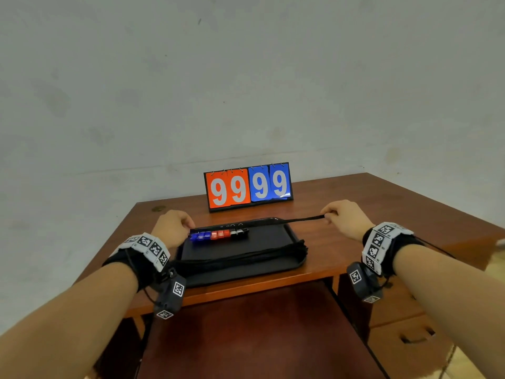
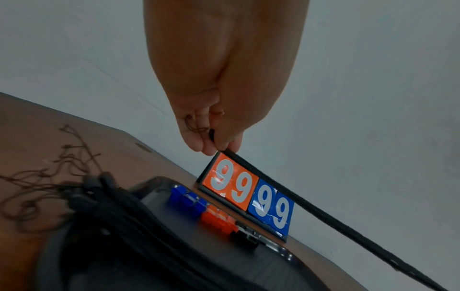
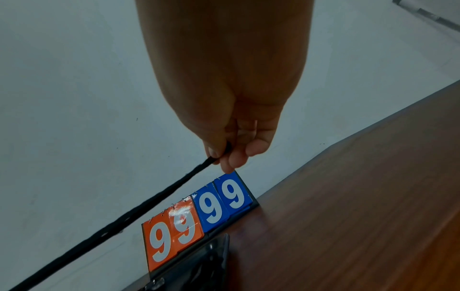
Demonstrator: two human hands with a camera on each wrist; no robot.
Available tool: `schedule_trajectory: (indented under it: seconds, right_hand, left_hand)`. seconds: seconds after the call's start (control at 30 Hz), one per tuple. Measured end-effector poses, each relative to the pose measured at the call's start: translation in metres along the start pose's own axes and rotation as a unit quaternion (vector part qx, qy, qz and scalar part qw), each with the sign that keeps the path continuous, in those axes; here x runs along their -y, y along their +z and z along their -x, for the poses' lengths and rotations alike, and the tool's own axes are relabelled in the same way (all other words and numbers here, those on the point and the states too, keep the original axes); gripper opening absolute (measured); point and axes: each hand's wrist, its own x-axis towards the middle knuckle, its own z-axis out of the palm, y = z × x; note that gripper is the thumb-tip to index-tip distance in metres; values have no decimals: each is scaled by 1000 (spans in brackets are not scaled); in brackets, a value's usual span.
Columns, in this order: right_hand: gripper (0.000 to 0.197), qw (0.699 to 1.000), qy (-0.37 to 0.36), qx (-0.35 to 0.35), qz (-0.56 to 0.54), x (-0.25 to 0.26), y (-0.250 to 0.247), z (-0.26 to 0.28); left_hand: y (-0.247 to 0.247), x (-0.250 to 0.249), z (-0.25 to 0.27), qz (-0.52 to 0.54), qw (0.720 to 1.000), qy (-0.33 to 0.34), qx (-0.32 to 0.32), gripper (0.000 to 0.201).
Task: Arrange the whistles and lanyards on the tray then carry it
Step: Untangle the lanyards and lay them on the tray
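A black tray lies on the wooden desk in the head view. Blue, red and black whistles stand in a row near its far edge, and several black lanyards lie bundled across its front. One black lanyard is stretched taut above the tray. My left hand pinches its left end at the tray's far left corner. My right hand pinches the other end out past the tray's right side.
A flip scoreboard reading 99 99 in orange and blue stands just behind the tray, against a pale wall. The desk's bare wood runs to the right of the tray. Thin cord ends trail off the tray's left side.
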Motion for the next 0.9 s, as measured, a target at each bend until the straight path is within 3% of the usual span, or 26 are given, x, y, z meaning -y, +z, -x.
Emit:
schedule_trajectory:
  seconds: [0.27, 0.4, 0.9]
  right_hand:
    - [8, 999, -13, 29, 23, 7, 36, -19]
    - [9, 998, -21, 47, 29, 8, 50, -25]
    - [12, 994, -31, 97, 41, 0, 73, -24]
  left_hand:
    - [0, 35, 4, -25, 998, -39, 40, 29]
    - [1, 47, 5, -35, 998, -39, 38, 33]
    - [11, 61, 12, -65, 988, -36, 139, 32]
